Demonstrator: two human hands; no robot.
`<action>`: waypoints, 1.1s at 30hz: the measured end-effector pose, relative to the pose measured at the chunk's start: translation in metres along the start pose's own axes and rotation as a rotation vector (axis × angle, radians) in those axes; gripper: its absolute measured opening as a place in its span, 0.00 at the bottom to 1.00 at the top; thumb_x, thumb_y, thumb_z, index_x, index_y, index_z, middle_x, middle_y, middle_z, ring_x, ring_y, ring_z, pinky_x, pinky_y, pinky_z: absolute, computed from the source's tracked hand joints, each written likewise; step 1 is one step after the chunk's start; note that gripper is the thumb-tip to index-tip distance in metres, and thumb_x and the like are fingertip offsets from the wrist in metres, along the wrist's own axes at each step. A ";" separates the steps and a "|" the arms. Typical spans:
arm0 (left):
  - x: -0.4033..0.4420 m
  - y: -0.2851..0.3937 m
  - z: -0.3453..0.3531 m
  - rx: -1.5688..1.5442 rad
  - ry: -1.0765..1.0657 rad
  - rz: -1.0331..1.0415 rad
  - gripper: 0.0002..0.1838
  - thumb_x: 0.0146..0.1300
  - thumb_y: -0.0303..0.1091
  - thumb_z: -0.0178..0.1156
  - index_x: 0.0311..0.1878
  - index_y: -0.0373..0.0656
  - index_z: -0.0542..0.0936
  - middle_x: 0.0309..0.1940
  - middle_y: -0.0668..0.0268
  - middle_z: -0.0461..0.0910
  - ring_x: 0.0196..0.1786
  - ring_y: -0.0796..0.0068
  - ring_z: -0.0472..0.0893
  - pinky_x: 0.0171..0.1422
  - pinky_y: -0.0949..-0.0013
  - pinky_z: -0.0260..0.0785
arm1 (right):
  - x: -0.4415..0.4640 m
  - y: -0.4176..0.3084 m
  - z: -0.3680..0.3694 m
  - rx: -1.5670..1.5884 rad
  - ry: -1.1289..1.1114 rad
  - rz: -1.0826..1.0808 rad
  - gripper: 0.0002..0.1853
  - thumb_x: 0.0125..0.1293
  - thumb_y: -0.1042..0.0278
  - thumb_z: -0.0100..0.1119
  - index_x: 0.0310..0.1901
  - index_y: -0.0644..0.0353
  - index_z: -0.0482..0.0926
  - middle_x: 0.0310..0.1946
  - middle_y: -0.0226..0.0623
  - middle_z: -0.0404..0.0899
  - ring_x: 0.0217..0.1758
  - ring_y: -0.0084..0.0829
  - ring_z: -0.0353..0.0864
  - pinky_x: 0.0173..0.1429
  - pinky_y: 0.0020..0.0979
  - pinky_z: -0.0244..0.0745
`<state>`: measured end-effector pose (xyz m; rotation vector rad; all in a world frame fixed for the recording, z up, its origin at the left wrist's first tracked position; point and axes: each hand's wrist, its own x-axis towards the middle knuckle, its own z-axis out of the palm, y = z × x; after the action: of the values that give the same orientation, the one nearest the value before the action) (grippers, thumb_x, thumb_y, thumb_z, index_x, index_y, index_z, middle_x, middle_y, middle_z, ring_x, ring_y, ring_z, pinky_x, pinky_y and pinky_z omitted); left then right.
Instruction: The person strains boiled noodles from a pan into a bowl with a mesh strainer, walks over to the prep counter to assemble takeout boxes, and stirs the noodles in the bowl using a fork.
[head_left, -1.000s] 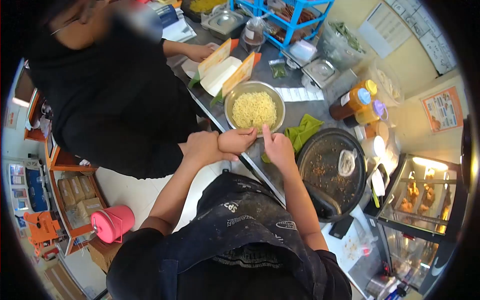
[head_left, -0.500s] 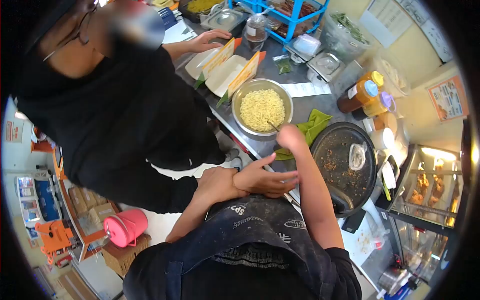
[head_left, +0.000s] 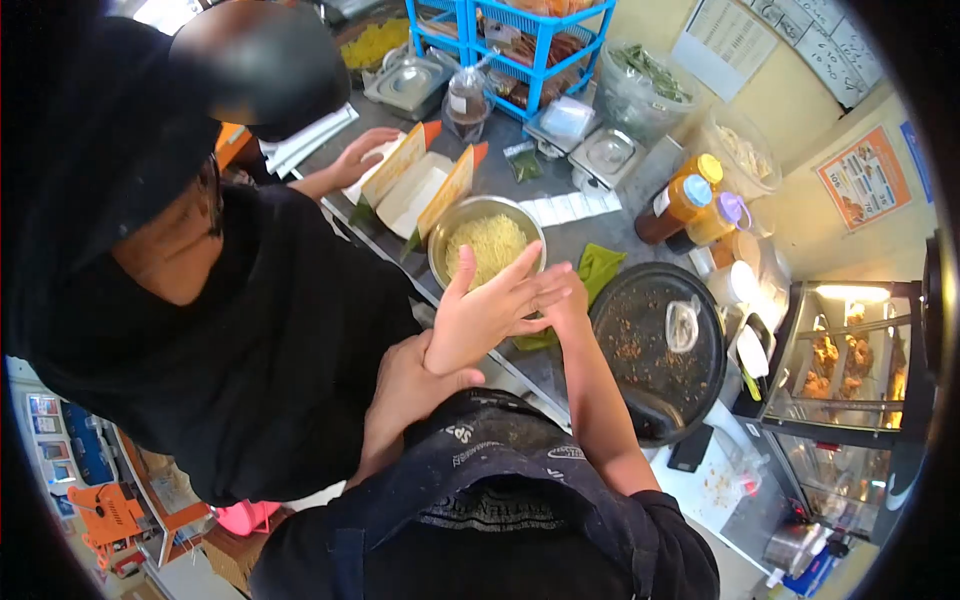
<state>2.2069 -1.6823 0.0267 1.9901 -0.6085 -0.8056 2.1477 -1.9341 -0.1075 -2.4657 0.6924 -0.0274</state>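
Note:
My left hand [head_left: 398,375] is wrapped around a co-worker's wrist, its thumb lying across it. That co-worker's hand [head_left: 492,308] has spread fingers and overlaps my right hand. Beside the bowl, my right hand [head_left: 570,303] is closed, partly hidden by those fingers. The thin utensil that showed in it half a second ago is covered now. Pale noodles [head_left: 485,243] fill much of the metal bowl [head_left: 436,268]. A green cloth [head_left: 600,270] lies right of the bowl. The co-worker's other hand [head_left: 358,158] rests at the open paper boxes [head_left: 408,208].
A black round pan [head_left: 640,375] with crumbs and a small clear bag stands at the right. Behind are sauce bottles [head_left: 672,210], metal containers [head_left: 608,157] and blue racks [head_left: 540,75]. A glass food warmer [head_left: 850,360] stands far right. The co-worker [head_left: 290,350] is close on my left.
The co-worker's hand has moved up and forward over the bowl's near edge, fingers spreading, with my left hand still around its wrist. The view has shifted, and the co-worker leans in more.

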 end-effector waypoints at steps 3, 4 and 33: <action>0.000 0.008 -0.017 -0.053 0.187 0.229 0.25 0.40 0.37 0.75 0.42 0.35 0.79 0.35 0.57 0.83 0.40 0.65 0.83 0.45 0.66 0.72 | -0.002 -0.034 -0.009 0.095 0.246 -0.072 0.16 0.59 0.61 0.62 0.44 0.63 0.76 0.52 0.50 0.71 0.61 0.49 0.67 0.57 0.44 0.67; 0.000 0.012 -0.022 -0.061 0.264 0.241 0.25 0.40 0.34 0.74 0.44 0.35 0.79 0.37 0.56 0.83 0.41 0.66 0.83 0.47 0.66 0.72 | -0.011 -0.055 -0.015 0.517 0.122 -0.156 0.23 0.61 0.54 0.60 0.50 0.62 0.73 0.56 0.49 0.69 0.63 0.47 0.66 0.63 0.43 0.62; 0.015 -0.038 -0.154 0.259 1.005 0.228 0.19 0.34 0.23 0.61 0.37 0.39 0.79 0.28 0.59 0.81 0.32 0.59 0.81 0.38 0.68 0.71 | 0.002 -0.246 -0.030 1.526 -0.763 0.134 0.26 0.70 0.61 0.48 0.64 0.66 0.60 0.63 0.46 0.63 0.65 0.35 0.64 0.67 0.30 0.59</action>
<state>2.3343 -1.5900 0.0516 2.1771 -0.3176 0.4544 2.2607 -1.7779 0.0482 -0.8297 0.2510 0.3034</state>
